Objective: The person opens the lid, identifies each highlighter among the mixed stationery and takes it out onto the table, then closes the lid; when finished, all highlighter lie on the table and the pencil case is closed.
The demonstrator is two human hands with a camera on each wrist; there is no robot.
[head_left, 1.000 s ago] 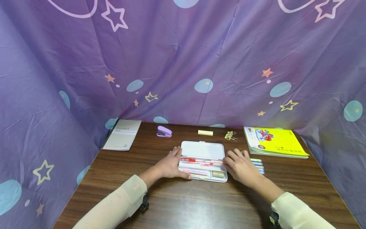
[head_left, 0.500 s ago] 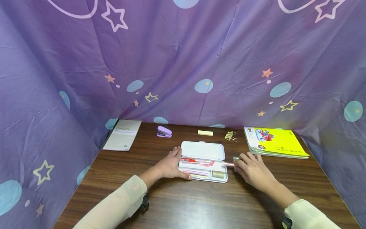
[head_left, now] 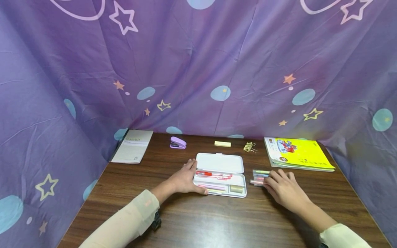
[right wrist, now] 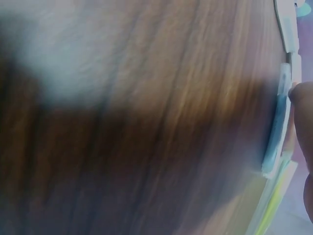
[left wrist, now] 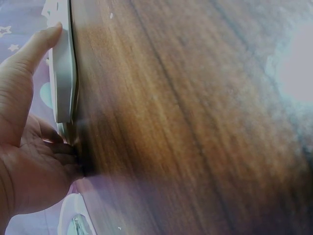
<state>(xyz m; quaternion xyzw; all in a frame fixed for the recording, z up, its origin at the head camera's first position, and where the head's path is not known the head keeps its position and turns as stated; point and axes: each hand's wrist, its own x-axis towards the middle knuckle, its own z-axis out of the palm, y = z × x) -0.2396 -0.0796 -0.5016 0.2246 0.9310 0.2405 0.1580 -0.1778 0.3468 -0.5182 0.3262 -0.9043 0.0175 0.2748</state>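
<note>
A white pencil case [head_left: 220, 163] lies with its lid up on the desk, holding red pens [head_left: 214, 175], pink and yellow sticks [head_left: 214, 187] and a tan block [head_left: 236, 189]. My left hand [head_left: 186, 179] rests against its left end, thumb on the front edge. In the left wrist view its thumb [left wrist: 39, 46] lies straight along the case's side [left wrist: 62, 83]. To the right of the case, my right hand [head_left: 284, 188] pinches a pink pen [head_left: 256, 182] low over a row of coloured pens [head_left: 261, 172]. A blue pen [right wrist: 276, 127] shows beside its fingertips in the right wrist view.
Along the back stand a notepad [head_left: 133, 146], a purple stapler [head_left: 178, 142], yellow sticky notes [head_left: 222, 144] and gold binder clips [head_left: 248, 147]. Yellow books [head_left: 301, 154] lie at the right, behind the pens. A purple curtain [head_left: 198, 69] hangs around the desk.
My right hand has moved right, away from the case, carrying the pink pen out of it to the row of coloured pens. The left hand has stayed at the case.
</note>
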